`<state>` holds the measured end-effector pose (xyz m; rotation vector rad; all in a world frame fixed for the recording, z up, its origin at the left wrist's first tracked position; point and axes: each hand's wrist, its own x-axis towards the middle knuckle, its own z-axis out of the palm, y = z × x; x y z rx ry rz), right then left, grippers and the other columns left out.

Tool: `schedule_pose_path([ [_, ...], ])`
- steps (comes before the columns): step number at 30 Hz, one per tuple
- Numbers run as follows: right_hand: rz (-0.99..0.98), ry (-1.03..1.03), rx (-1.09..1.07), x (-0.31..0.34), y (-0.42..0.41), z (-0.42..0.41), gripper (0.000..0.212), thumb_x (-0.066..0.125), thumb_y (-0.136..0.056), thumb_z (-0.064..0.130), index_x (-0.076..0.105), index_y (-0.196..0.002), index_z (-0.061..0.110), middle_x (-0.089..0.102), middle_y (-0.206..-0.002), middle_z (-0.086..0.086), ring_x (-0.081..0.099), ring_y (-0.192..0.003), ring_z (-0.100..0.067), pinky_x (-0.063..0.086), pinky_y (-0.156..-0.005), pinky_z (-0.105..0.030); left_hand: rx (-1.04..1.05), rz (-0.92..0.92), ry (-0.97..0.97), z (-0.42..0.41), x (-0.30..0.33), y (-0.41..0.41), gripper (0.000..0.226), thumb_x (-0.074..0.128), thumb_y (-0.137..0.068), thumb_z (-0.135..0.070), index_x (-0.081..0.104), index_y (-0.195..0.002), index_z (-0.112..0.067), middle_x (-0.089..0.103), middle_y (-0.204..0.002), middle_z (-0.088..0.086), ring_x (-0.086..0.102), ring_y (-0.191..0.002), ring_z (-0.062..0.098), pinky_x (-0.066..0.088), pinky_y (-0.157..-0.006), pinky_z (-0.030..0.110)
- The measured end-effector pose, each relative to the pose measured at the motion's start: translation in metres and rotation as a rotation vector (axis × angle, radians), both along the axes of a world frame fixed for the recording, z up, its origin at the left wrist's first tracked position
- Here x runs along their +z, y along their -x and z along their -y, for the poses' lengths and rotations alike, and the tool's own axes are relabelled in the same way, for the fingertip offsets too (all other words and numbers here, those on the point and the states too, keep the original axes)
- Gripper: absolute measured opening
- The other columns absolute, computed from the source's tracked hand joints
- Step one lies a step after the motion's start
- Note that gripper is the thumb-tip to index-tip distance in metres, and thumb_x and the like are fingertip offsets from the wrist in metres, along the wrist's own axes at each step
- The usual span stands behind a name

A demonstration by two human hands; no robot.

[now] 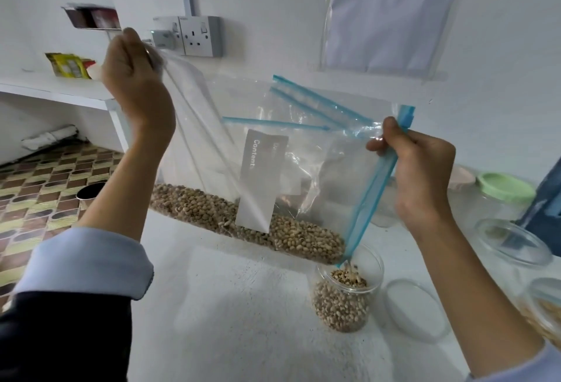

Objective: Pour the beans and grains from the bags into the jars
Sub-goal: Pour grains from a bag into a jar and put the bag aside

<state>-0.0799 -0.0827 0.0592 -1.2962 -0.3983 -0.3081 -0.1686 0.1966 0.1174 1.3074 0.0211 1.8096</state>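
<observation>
Both hands pinch limp zip bag: left hand at btm corner, right hand at zip edge; beans slump twd jar, slippery film.

The white desk carries 1 open jar part-filled with beans and a clear lid just beside it. At its right edge stand 2 more clear jars, and farther back a green lid.

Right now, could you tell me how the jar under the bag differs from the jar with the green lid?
The jar under the bag is open and partly filled with beans; the green-lidded jar is capped, its contents unclear. The first stands near the counter's front, the second farther back right. Both are clear.
</observation>
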Motion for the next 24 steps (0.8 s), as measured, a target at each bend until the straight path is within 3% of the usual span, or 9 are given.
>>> schedule_pose_path([
  [8, 0.006, 0.016, -0.01, 0.0029, -0.002, 0.0041, 0.035, 0.063, -0.09, 0.026, 0.066, -0.056, 0.019, 0.066, -0.054, 0.01, 0.055, -0.056, 0.001, 0.044, -0.063, -0.009, 0.012, 0.015, 0.012, -0.0025, -0.0009, 0.0006, 0.038, 0.037, -0.097, -0.014, 0.042, -0.06, -0.017, 0.044, -0.044, -0.015, 0.036, -0.044, 0.006, 0.028, -0.047, 0.016],
  [11, 0.022, 0.085, 0.027, 0.0024, 0.0001, 0.0035, 0.034, 0.063, -0.091, 0.025, 0.066, -0.057, 0.017, 0.065, -0.053, 0.012, 0.056, -0.057, 0.004, 0.042, -0.063, -0.005, -0.001, -0.001, 0.019, -0.0031, -0.0025, 0.0005, 0.037, 0.036, -0.098, -0.014, 0.043, -0.062, -0.016, 0.044, -0.046, -0.015, 0.036, -0.046, 0.007, 0.029, -0.048, 0.016],
  [14, 0.032, 0.028, -0.031, 0.0005, -0.0005, 0.0056, 0.033, 0.063, -0.09, 0.027, 0.067, -0.058, 0.02, 0.065, -0.054, 0.012, 0.054, -0.057, 0.002, 0.042, -0.061, -0.007, 0.001, 0.0, 0.024, -0.0015, -0.0017, 0.0002, 0.037, 0.037, -0.098, -0.014, 0.043, -0.061, -0.016, 0.044, -0.047, -0.014, 0.036, -0.047, 0.008, 0.029, -0.047, 0.017],
  [18, 0.049, 0.09, 0.014, 0.0003, 0.0007, 0.0064, 0.031, 0.065, -0.089, 0.026, 0.068, -0.059, 0.02, 0.065, -0.054, 0.013, 0.056, -0.06, 0.0, 0.044, -0.064, -0.008, -0.018, -0.01, 0.019, -0.0002, -0.0008, 0.0005, 0.036, 0.036, -0.098, -0.015, 0.042, -0.063, -0.016, 0.042, -0.052, -0.004, 0.036, -0.047, 0.008, 0.031, -0.048, 0.017],
  [24, 0.049, 0.092, 0.006, -0.0021, 0.0005, 0.0074, 0.031, 0.064, -0.09, 0.026, 0.068, -0.06, 0.018, 0.066, -0.055, 0.015, 0.054, -0.057, 0.005, 0.042, -0.064, -0.006, -0.04, -0.003, 0.024, 0.0004, -0.0002, 0.0002, 0.036, 0.036, -0.098, -0.014, 0.042, -0.063, -0.016, 0.043, -0.052, -0.009, 0.037, -0.048, 0.004, 0.03, -0.049, 0.017],
])
